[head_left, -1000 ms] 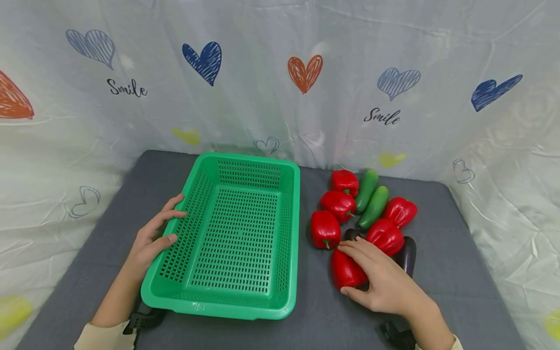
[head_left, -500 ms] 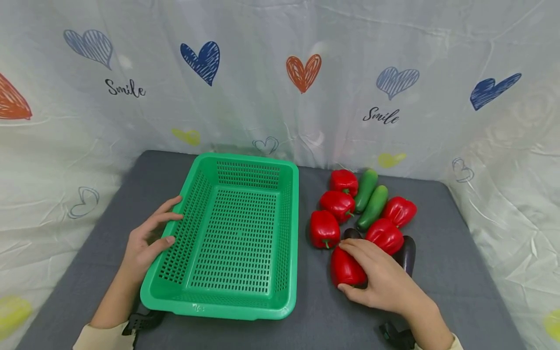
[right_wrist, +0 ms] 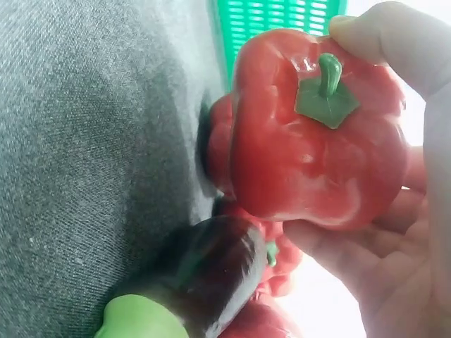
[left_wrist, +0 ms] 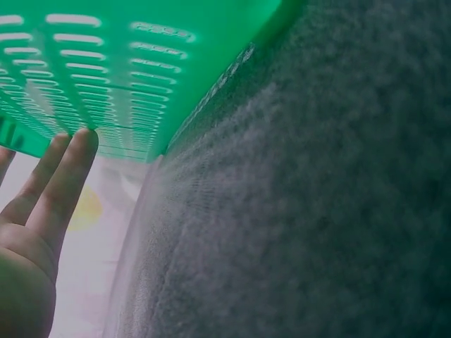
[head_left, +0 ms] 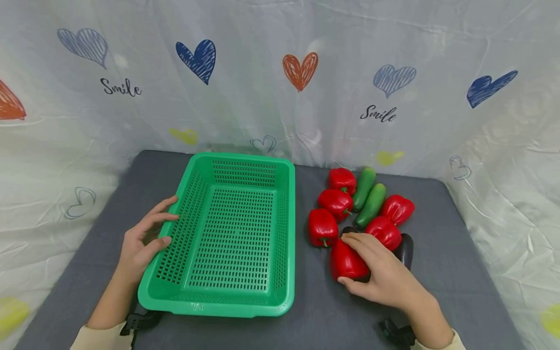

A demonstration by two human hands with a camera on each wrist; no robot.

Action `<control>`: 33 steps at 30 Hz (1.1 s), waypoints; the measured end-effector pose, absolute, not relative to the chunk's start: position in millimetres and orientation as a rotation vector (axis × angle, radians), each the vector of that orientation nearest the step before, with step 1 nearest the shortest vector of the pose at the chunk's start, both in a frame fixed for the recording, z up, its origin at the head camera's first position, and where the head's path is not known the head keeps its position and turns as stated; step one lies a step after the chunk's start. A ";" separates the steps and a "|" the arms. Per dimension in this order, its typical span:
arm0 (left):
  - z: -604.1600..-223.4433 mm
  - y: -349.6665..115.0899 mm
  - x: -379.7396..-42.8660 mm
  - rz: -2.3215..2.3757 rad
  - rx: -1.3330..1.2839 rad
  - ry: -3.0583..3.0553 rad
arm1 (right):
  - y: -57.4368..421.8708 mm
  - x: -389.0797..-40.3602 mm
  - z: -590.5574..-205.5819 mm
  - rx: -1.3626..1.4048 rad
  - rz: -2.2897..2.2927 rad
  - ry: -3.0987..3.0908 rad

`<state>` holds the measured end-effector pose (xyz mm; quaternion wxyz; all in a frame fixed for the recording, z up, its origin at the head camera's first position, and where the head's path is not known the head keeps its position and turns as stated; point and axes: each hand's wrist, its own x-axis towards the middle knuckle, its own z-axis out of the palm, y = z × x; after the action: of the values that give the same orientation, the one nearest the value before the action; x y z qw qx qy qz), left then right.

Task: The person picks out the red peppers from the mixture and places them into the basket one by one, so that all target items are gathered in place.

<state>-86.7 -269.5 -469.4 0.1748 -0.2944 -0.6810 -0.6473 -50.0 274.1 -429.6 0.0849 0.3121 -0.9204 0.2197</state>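
Note:
My right hand (head_left: 385, 277) grips a red bell pepper (head_left: 347, 262) at the near end of a group of vegetables. In the right wrist view the thumb lies on one side of this bell pepper (right_wrist: 310, 162) and the fingers on the other, with the green stem showing. A dark eggplant (right_wrist: 204, 274) lies close under it. My left hand (head_left: 142, 243) rests against the left rim of a green plastic basket (head_left: 216, 308), fingers extended and tips at the edge. In the left wrist view two straight fingers (left_wrist: 67, 169) touch the slotted outer wall.
Beyond the right hand lie several more red bell peppers (head_left: 323, 227), two green cucumbers (head_left: 371, 206) and another eggplant (head_left: 404, 250). All rest on a grey cloth-covered table (head_left: 245, 335). A white curtain (head_left: 245, 97) printed with hearts hangs behind.
The gripped bell pepper has risen and tipped slightly, with my right hand moving up a little. The left hand stays at the basket's rim. The head view has shifted slightly.

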 end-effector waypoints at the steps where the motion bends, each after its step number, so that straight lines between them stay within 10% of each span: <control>1: -469.1 -269.3 -86.7 -1.839 -0.835 -1.925 | 273.8 -50.3 -429.3 0.937 0.654 -2.736; 33: -472.3 -268.8 -86.5 -1.862 -0.801 -1.925 | 267.3 -65.6 -405.9 1.066 0.767 -2.515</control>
<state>-86.5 -268.8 -472.3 0.1721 -0.2823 -0.6783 -0.6562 -65.6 267.3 -405.9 0.1517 0.3712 -0.8762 0.2672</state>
